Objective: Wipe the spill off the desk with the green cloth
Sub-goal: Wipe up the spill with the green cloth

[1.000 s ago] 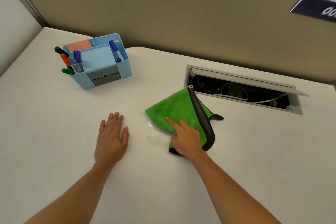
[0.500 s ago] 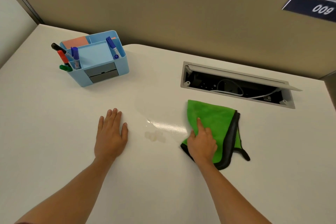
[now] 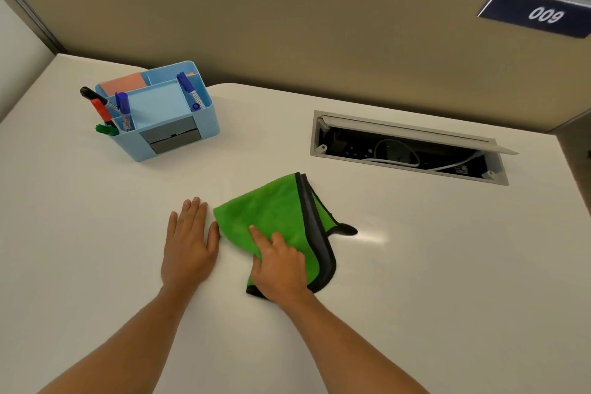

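Note:
A green cloth with a black edge lies folded on the white desk near the middle. My right hand presses on the cloth's near part, fingers bent over the fabric. My left hand rests flat on the desk just left of the cloth, its thumb touching the cloth's left edge. The cloth covers the spot where the spill was; no wet patch shows beside it, only a glare to its right.
A light blue desk organiser with markers stands at the back left. An open cable hatch with white cables is sunk into the desk at the back right. A beige partition closes the far side.
My right hand has swept the cloth leftward, from right of the wet patch over it, up against my left thumb. The left hand has stayed put.

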The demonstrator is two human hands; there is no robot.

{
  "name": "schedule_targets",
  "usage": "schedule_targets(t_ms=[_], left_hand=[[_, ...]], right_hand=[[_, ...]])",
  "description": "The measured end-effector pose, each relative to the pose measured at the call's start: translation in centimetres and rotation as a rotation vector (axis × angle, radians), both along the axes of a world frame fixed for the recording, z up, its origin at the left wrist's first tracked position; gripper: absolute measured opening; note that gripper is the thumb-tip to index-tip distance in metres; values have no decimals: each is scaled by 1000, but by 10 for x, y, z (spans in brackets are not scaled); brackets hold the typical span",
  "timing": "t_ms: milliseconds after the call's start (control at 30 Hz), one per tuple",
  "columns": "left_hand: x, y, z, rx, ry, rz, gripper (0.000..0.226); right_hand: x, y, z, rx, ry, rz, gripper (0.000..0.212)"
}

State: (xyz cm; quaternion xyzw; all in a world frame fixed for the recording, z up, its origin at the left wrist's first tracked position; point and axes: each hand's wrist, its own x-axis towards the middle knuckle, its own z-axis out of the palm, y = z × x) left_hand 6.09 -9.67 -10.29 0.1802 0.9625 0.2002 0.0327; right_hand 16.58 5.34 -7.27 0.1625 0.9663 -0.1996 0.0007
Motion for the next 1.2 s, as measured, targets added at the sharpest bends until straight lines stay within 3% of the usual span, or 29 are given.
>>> schedule_targets(t_ms=[133, 333, 467, 900, 1200], left_hand=[[11, -1, 9, 38, -31, 41, 57], [49, -30, 8, -32, -39, 21, 62], [55, -34, 6, -36, -40, 14, 62], [50, -31, 5, -69, -28, -4, 62], [50, -32, 4, -96, -16, -27, 62]], right_hand=[[21, 39, 0, 41, 50, -165, 59], [74, 130, -12, 75, 188, -660, 51], [83, 148, -21, 202, 208, -760, 47], [16, 128, -21, 135, 29, -433, 57], [-66, 66, -12, 160, -59, -71, 56]])
